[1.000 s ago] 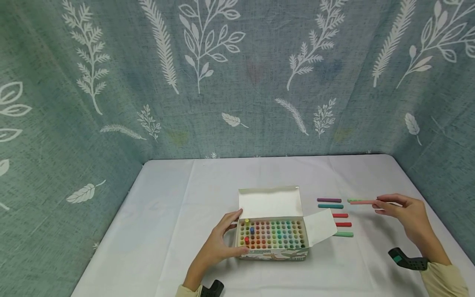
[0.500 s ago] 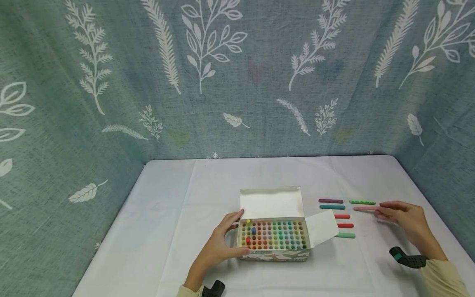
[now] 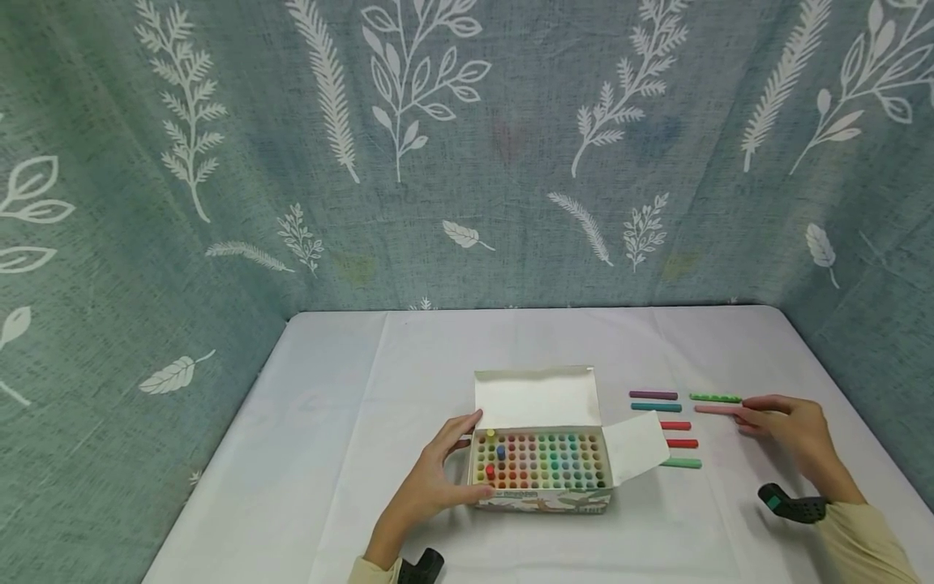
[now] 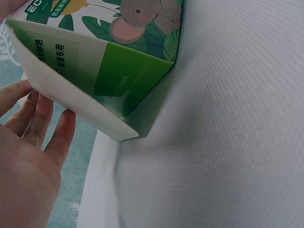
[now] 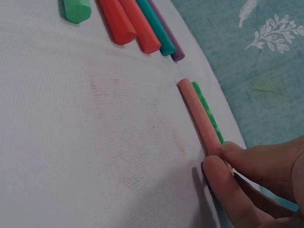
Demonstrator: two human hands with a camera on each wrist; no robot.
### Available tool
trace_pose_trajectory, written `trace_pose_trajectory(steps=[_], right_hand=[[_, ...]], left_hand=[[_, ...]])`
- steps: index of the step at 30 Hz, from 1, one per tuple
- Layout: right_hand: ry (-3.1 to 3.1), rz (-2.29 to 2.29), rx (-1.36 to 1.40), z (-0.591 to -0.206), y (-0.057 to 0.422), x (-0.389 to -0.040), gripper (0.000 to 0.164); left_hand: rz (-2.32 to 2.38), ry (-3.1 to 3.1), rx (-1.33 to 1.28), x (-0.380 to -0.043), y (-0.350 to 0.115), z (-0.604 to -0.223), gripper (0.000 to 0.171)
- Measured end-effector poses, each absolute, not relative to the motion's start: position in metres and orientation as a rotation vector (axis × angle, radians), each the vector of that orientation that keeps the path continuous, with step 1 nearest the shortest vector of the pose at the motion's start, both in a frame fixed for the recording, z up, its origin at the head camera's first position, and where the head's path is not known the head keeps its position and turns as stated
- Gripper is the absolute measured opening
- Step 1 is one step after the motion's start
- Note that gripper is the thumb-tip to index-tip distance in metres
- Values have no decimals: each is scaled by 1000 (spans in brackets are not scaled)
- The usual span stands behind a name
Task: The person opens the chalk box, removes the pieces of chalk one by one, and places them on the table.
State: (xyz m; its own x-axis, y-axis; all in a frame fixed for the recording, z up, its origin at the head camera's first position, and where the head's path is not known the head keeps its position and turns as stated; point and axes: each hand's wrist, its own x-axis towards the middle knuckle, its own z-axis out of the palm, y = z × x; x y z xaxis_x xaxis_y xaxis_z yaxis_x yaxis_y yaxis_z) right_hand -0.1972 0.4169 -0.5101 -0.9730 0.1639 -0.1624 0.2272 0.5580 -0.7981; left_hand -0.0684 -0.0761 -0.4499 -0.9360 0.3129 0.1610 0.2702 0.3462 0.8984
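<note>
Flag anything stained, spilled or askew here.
Faint reddish and greenish smudges mark the white tablecloth beside the pink stick that the right hand pinches; they look odd on otherwise plain cloth. Nothing appears spilled.

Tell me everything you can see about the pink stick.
The pink stick is slim, straight and matte, apparently chalk, with a blunt free end pointing left. The thumb and a finger of the right hand pinch its other end, which they partly hide. It lies low over the white tablecloth, roughly level, alongside a speckled green stick. Whether it rests fully on the cloth is unclear. No break shows.
</note>
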Motion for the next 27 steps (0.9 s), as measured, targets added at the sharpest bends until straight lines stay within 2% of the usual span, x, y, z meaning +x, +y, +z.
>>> trace_pose_trajectory(steps=[4, 12, 17, 27], right_hand=[[2715, -1453, 278, -506, 410, -195, 46], [2716, -1472, 290, -502, 404, -191, 43], [2814, -1413, 205, -492, 402, -188, 43], [2965, -1340, -68, -447, 379, -179, 39]], left_hand=[[1699, 2536, 554, -70, -76, -451, 88], [1682, 2580, 599, -77, -83, -477, 92], [1676, 2578, 596, -81, -87, -488, 92], [1707, 2549, 605, -72, -78, -459, 89]])
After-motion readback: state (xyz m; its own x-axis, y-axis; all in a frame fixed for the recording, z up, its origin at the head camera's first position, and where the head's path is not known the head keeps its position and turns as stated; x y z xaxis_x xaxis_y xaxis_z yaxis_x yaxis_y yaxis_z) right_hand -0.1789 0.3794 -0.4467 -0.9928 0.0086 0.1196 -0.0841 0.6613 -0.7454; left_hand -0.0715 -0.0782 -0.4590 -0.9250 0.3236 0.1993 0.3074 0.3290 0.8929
